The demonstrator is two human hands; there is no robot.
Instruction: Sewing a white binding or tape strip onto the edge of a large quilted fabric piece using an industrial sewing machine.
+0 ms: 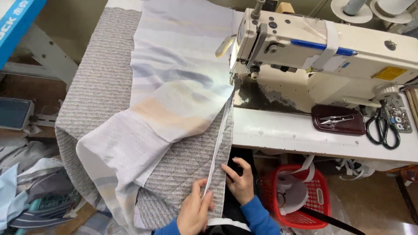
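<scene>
A narrow white tape runs along the right edge of a grey quilted fabric, from the needle area of the sewing machine down toward the person. The left hand pinches the lower end of this tape between thumb and forefinger, the other fingers curled in. The right hand lies just beside it, fingers loosely bent and resting on the edge of the quilted fabric; whether it grips the edge or only presses on it is hard to tell from this angle. Both wrists show blue sleeves.

Over the quilted fabric lies a pale printed cloth with soft grey, blue and peach patches, folded back on the left so its dotted white underside shows. The layers hang off the front of the white tabletop.

To the right on the tabletop sit a dark red tray holding small thread snips, and black-handled scissors close to it. Below the tabletop edge stands a red plastic basket with white strips in it. Thread cones stand behind the machine, and bundled cloth lies on the floor at left.
</scene>
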